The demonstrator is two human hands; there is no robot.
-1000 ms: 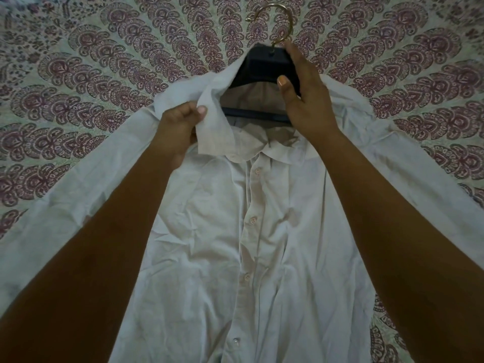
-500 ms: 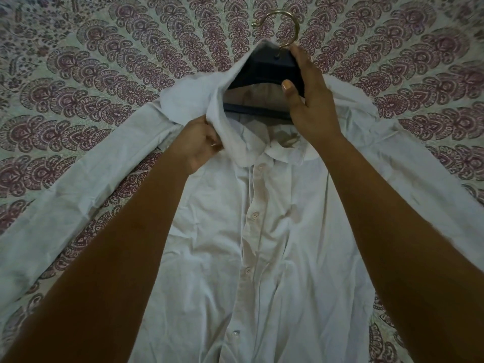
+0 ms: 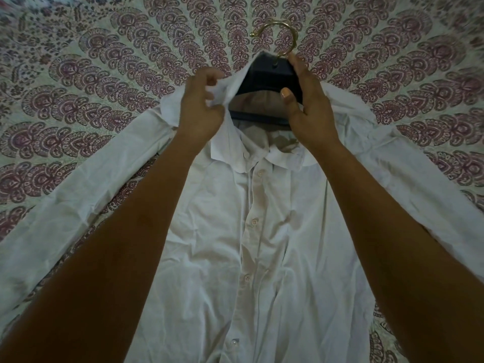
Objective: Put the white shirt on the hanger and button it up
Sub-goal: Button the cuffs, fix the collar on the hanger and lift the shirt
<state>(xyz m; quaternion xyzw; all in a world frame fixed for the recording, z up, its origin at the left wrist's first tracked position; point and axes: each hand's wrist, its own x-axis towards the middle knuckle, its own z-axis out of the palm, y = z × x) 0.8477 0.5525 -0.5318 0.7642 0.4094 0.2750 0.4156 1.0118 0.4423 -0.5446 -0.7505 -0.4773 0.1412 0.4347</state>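
shirt [image 3: 262,258] on a sheet [image 3: 78,74], front seemingly buttoned. at 12 o'clock, right hand [image 3: 309,106] grips hanger [image 3: 264,77] inside the neck; left hand [image 3: 201,108] pinches collar, not yet settled.

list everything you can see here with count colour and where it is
white shirt: one, white, lying front up on the cloth, sleeves spread to both sides
hanger: one, dark body, in the shirt's neck opening at the far end
gold hook: one, gold, on top of the hanger, lying on the cloth beyond the collar
shirt buttons: four visible, pale, in a line down the front placket
patterned cloth: one, pale with maroon print, under everything
left hand: one, pinches shirt fabric beside the collar, to the left of the hanger
right hand: one, grips the hanger's dark body just below the hook
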